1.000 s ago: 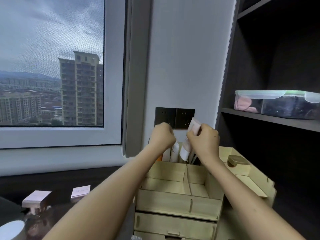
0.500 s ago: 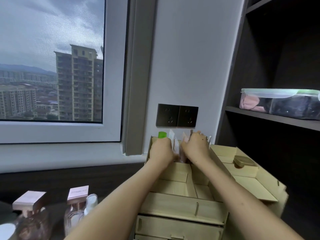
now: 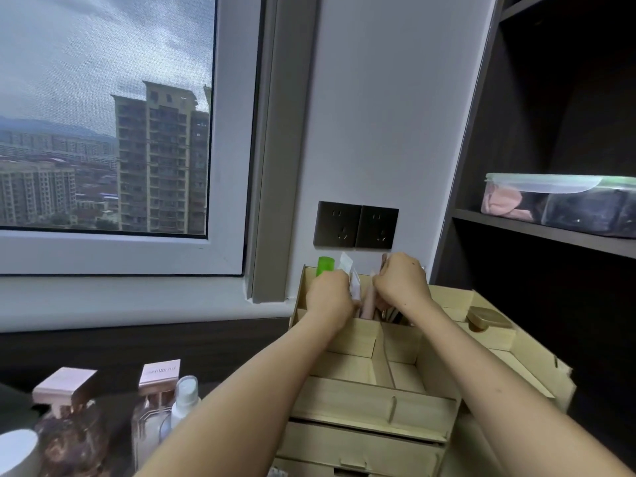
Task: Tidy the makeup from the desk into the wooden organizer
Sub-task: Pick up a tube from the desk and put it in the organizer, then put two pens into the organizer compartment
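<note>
The wooden organizer (image 3: 375,404) stands against the wall, with open front compartments and drawers below. Its back compartment holds upright makeup: a green-capped tube (image 3: 325,265), white tubes (image 3: 353,287) and a pink tube (image 3: 368,302). My left hand (image 3: 328,297) is curled at the left of those tubes, fingers among the white ones. My right hand (image 3: 402,280) is curled over the tubes on the right; what its fingers grip is hidden. A gold compact (image 3: 488,318) lies on the organizer's right tray.
On the dark desk at lower left stand two perfume bottles with pink caps (image 3: 63,387) (image 3: 160,373), a small spray bottle (image 3: 185,395) and a white jar (image 3: 17,449). A dark shelf on the right carries a lidded plastic box (image 3: 557,197). Wall sockets (image 3: 356,225) sit behind the organizer.
Both hands came down from above the organizer into its back compartment. The white tube held up by my right hand now stands among the other tubes. The camera tilted down a little.
</note>
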`<state>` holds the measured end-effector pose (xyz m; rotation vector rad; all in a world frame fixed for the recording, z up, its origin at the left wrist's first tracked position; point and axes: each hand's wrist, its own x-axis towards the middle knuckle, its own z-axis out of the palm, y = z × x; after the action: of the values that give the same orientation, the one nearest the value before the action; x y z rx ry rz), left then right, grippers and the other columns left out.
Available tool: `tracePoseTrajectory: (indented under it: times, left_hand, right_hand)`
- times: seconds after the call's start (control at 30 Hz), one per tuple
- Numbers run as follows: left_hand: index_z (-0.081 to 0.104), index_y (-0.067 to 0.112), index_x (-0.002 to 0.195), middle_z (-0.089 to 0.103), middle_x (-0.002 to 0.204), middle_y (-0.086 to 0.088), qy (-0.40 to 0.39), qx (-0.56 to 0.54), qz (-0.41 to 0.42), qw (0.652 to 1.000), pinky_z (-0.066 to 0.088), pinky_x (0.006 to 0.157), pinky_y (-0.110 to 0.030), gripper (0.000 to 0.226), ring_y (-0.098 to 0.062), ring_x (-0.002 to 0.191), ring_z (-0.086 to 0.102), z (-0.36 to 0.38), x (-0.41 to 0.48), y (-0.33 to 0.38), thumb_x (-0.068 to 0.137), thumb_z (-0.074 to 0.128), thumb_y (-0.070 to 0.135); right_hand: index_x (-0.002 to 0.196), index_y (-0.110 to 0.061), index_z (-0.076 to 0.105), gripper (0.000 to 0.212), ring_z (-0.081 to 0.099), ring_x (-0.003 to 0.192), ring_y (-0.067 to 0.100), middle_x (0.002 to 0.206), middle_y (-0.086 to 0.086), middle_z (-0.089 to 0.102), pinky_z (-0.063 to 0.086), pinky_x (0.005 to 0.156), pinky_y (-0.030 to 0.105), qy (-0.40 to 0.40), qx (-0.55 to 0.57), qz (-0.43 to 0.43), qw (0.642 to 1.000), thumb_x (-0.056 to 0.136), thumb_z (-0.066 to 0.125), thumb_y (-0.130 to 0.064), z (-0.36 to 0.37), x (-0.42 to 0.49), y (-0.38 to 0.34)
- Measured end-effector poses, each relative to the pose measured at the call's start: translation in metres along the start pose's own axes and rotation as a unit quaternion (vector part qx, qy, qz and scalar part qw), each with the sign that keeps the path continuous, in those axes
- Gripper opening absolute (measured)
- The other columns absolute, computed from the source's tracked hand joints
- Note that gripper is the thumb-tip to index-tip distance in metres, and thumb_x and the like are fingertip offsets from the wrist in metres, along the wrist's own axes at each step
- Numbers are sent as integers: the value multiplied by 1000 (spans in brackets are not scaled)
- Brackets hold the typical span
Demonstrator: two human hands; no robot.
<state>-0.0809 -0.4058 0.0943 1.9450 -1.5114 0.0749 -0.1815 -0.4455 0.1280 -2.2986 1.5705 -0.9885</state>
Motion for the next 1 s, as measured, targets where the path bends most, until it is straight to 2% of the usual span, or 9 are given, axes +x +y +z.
tracePoseTrajectory:
  times: [0.17, 0.27, 0.37, 0.43, 0.53, 0.67, 0.83, 0.93, 1.0]
  left_hand:
    - [47, 12, 64, 55, 72, -6, -27, 59, 1, 998, 49, 68, -32, 27, -27, 84, 66, -11, -3, 2, 86, 58, 22]
    - [41, 15, 57, 52, 64, -3, -43, 39, 10, 998, 47, 68, -31, 37, -27, 83, 64, -30, -10, 3, 82, 65, 29]
    - [61, 7, 79, 65, 84, -8, -28, 9, 24, 999, 49, 72, -29, 21, -23, 84, 63, -67, -27, 6, 83, 65, 27]
    - [66, 7, 91, 67, 92, -6, -19, 5, 30, 999, 46, 67, -25, 22, -17, 78, 59, -98, -47, 7, 82, 66, 27]
    - [67, 9, 88, 63, 82, -2, -27, 17, 23, 999, 43, 56, -22, 18, -14, 67, 55, -149, -88, -4, 83, 66, 26]
    - [70, 8, 83, 70, 76, -7, -5, 10, -24, 1000, 55, 68, -33, 14, -19, 66, 61, -207, -157, -39, 83, 65, 21]
    - [69, 14, 81, 64, 76, 4, 59, 36, -116, 991, 44, 61, -18, 7, -8, 70, 58, -234, -248, -85, 83, 65, 20]
    - [68, 17, 78, 64, 73, 8, 91, 65, -170, 979, 40, 59, -13, 8, -7, 70, 59, -231, -295, -109, 84, 64, 20]
    - [69, 15, 81, 65, 75, 6, 120, 66, -206, 969, 39, 60, -10, 10, 2, 68, 56, -225, -321, -122, 85, 63, 22]
  right_hand:
    - [69, -8, 60, 17, 65, 88, 29, 72, 11, 66, 38, 105, 46, 12, -14, -14, 1000, 85, 58, -12, -4, -5, 0]
    - [62, -12, 51, 28, 60, 76, 25, 63, 5, 55, 48, 87, 37, 31, -15, -42, 999, 87, 60, -21, -19, -25, -9]
    - [73, -5, 62, 24, 63, 73, 24, 69, 10, 66, 51, 78, 36, 26, 9, -90, 996, 88, 59, -23, -37, -56, -21]
    - [71, -7, 64, 22, 65, 62, 21, 63, 9, 68, 55, 68, 34, -17, 63, -116, 991, 88, 60, -21, -45, -86, -31]
    - [69, -13, 64, 17, 64, 50, 14, 60, 7, 68, 52, 55, 28, -103, 121, -161, 974, 85, 63, -19, -47, -135, -44]
    - [72, -16, 68, 12, 65, 50, 9, 61, 3, 69, 47, 50, 19, -217, 159, -209, 940, 83, 64, -19, -29, -193, -58]
    - [94, -18, 72, 14, 55, 65, 6, 71, -13, 61, 47, 68, 23, -256, 162, -263, 916, 83, 65, -21, 20, -245, -76]
    - [119, -23, 61, 34, 55, 84, 13, 107, -5, 65, 43, 84, 26, -244, 169, -292, 909, 86, 63, -24, 48, -266, -91]
    - [131, -25, 49, 42, 57, 106, 22, 127, -2, 56, 43, 91, 32, -223, 156, -328, 905, 90, 56, -27, 63, -272, -102]
